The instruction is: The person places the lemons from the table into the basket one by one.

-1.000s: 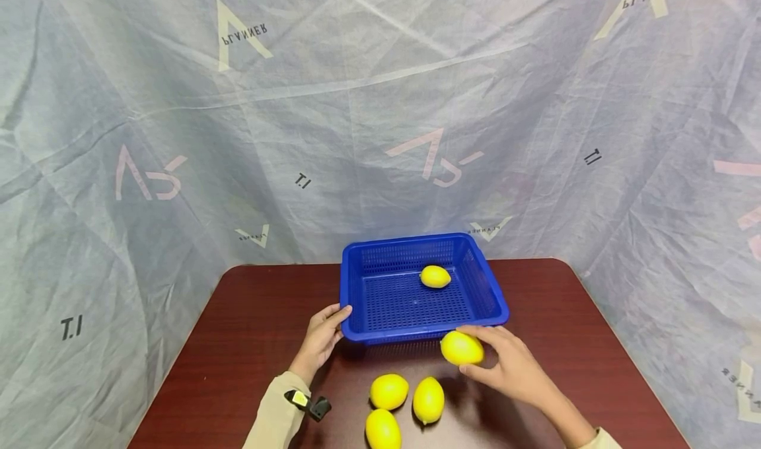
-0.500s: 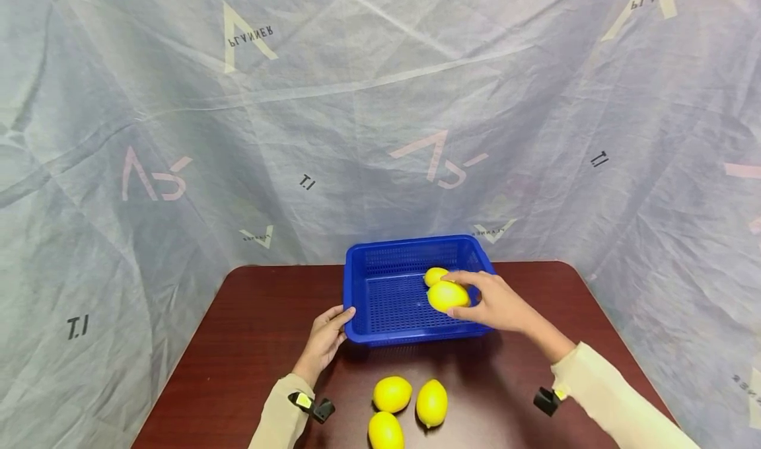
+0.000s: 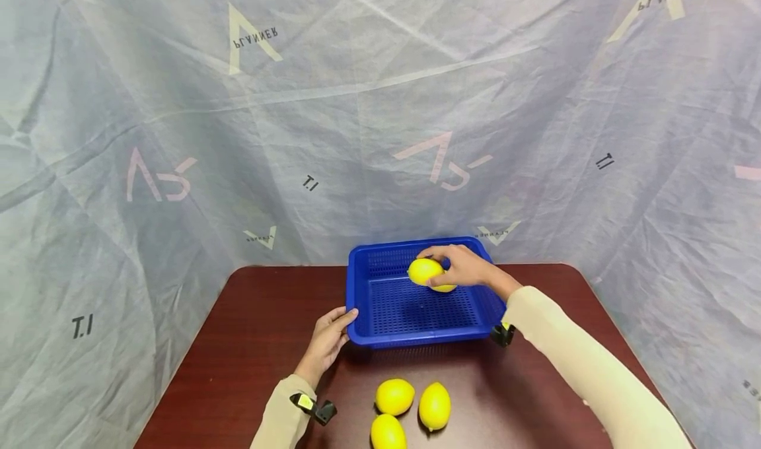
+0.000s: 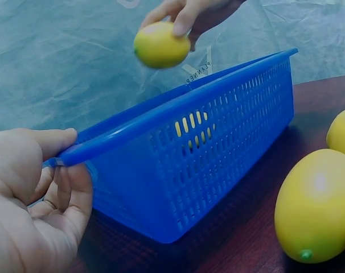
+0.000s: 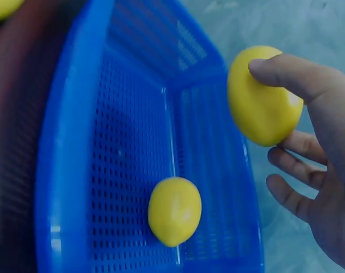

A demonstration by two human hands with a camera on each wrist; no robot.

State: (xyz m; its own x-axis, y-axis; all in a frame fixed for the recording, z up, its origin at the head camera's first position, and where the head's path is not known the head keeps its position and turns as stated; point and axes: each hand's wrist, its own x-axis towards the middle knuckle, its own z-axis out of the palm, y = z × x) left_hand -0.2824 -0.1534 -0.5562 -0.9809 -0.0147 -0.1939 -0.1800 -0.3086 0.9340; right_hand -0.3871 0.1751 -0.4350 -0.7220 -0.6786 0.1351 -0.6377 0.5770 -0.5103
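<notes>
A blue plastic basket [image 3: 416, 335] with slotted walls stands toward the back of the table. My left hand [image 3: 326, 341] grips its left rim near the front corner, thumb on top and fingers underneath, as the left wrist view shows. Above the basket, my right hand [image 3: 465, 265] holds a lemon [image 5: 262, 99] between thumb and fingers, higher than the rim. Another lemon [image 5: 174, 210] lies on the basket floor, partly hidden by the held one in the head view.
On the dark red table [image 3: 267, 330], several lemons lie in front of the basket: one at the left [image 3: 394, 397], one at the right [image 3: 434, 407], one nearest the front edge [image 3: 388, 432]. A grey printed sheet [image 3: 380, 138] hangs behind and beside the table.
From in front of the basket, my right hand has carried its lemon up over the rim and toward the back left. My left hand keeps its grip on the rim.
</notes>
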